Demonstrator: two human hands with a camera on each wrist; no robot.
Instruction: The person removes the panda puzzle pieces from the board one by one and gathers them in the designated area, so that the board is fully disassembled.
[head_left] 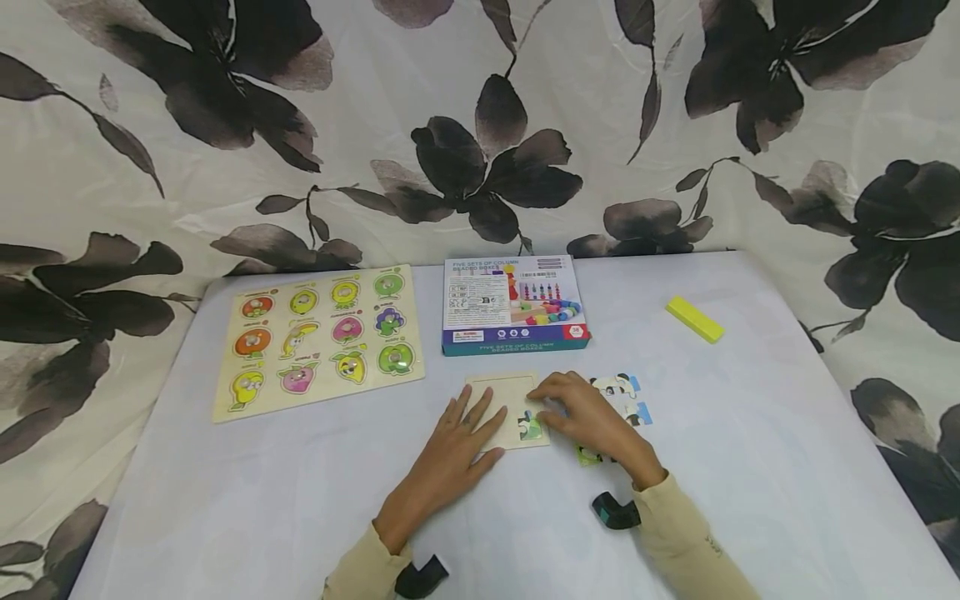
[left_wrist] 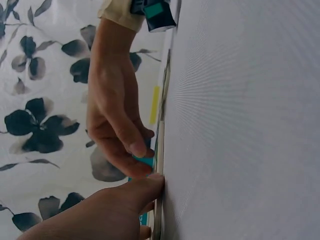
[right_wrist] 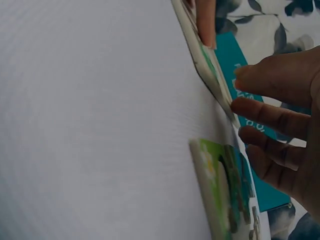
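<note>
A pale, shallow puzzle tray (head_left: 501, 390) lies in the middle of the table, with a green jigsaw piece (head_left: 528, 427) in its lower right corner. My left hand (head_left: 457, 450) rests on the tray's left side with its fingers spread. At the right edge of the tray is my right hand (head_left: 585, 417), its fingers loosely bent. In the right wrist view, the right thumb and fingers stand apart by the tray edge, with nothing seen between them. Panda jigsaw pieces (head_left: 633, 408) lie to the right, partly hidden beneath that hand; a green piece (right_wrist: 215, 175) shows there too.
Behind the tray lies a beaded-box toy carton (head_left: 517, 308). A fruit peg puzzle board (head_left: 318, 342) is at the left, and a yellow block (head_left: 695, 319) at the right. A black wrist device (head_left: 615, 511) sits by the right sleeve. Floral cloth (head_left: 360, 108) hangs behind the table.
</note>
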